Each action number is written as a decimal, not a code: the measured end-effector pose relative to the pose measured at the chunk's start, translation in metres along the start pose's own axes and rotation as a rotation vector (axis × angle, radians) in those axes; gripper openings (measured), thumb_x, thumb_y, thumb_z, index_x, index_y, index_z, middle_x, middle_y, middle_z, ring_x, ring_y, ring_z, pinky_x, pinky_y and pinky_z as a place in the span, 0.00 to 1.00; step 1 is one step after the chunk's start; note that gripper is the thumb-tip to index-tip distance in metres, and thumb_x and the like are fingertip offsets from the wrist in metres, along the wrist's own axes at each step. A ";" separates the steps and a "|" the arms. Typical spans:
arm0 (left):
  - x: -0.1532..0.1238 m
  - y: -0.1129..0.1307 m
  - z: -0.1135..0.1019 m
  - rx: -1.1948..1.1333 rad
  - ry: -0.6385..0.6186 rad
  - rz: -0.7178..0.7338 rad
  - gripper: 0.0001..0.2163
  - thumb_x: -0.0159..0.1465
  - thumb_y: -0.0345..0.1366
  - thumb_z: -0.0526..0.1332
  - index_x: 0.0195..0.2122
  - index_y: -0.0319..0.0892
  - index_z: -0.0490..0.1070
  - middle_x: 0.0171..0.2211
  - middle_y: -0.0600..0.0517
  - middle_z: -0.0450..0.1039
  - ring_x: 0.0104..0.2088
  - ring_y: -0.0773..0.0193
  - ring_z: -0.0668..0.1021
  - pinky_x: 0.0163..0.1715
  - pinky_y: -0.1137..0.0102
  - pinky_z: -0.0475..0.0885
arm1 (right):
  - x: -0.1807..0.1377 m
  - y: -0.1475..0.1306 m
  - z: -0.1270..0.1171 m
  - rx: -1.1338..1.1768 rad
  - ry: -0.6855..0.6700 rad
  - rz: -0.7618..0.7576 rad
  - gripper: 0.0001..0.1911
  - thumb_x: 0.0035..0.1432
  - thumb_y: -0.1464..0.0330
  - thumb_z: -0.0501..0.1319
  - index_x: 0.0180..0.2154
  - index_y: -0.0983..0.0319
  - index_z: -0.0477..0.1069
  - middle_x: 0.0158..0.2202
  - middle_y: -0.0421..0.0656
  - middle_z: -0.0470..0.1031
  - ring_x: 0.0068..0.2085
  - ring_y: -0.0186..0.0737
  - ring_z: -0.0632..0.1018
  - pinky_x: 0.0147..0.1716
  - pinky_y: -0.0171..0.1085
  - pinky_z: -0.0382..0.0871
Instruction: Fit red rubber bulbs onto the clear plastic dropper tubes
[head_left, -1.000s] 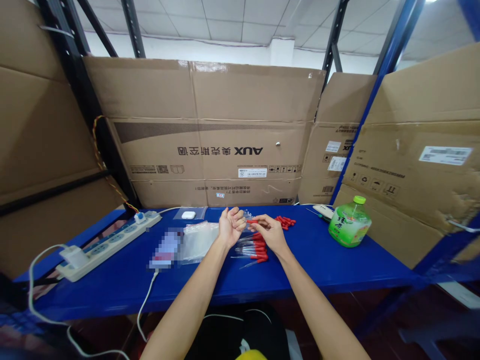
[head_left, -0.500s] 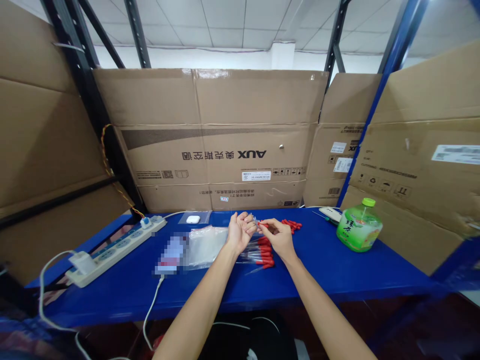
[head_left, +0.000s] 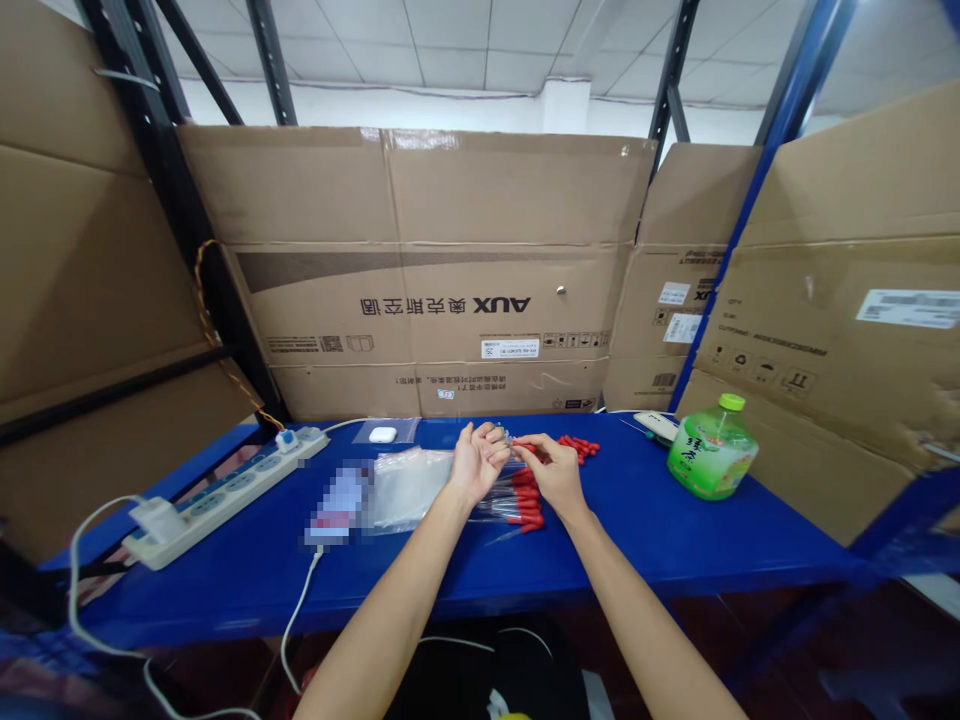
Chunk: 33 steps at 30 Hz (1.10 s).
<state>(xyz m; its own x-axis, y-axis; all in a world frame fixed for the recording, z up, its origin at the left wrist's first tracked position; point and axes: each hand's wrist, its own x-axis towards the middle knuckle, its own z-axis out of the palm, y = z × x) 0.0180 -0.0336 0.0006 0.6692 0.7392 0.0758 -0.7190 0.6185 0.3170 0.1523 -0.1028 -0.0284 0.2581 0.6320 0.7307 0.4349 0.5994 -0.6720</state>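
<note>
Both of my hands meet above the middle of the blue table. The fingers of my left hand (head_left: 480, 465) are curled, palm up, around small clear or silvery pieces (head_left: 504, 434) whose tips show at the fingertips. My right hand (head_left: 556, 472) pinches a small red piece (head_left: 520, 446) against them; its exact kind is too small to tell. Below the hands lies a row of thin, clear-shafted sticks with red ends (head_left: 529, 505), partly covered by my left wrist. Behind my right hand is a pile of loose red pieces (head_left: 579, 447).
Clear plastic bags (head_left: 409, 490) lie left of my hands, beside a blurred-out phone (head_left: 339, 505) on a cable. A power strip (head_left: 225, 500) runs along the left. A green bottle (head_left: 712, 450) stands at right. Cardboard panels (head_left: 442, 210) wall the blue table (head_left: 637, 550).
The view has shifted slightly. My right fingers remain at the left fingertips, pinching the red piece; the hands have barely moved.
</note>
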 end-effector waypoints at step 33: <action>0.001 0.017 -0.008 0.141 -0.053 0.101 0.15 0.72 0.44 0.43 0.31 0.42 0.57 0.25 0.56 0.56 0.16 0.71 0.57 0.16 0.76 0.51 | 0.003 0.003 0.005 0.273 -0.045 0.254 0.15 0.55 0.60 0.70 0.43 0.59 0.77 0.35 0.43 0.83 0.36 0.43 0.84 0.40 0.41 0.79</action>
<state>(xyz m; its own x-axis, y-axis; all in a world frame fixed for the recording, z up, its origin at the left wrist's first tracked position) 0.0050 -0.0207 -0.0017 0.6066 0.7782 0.1626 -0.7521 0.4954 0.4348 0.1501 -0.0966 -0.0289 0.2875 0.7947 0.5346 0.1138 0.5258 -0.8429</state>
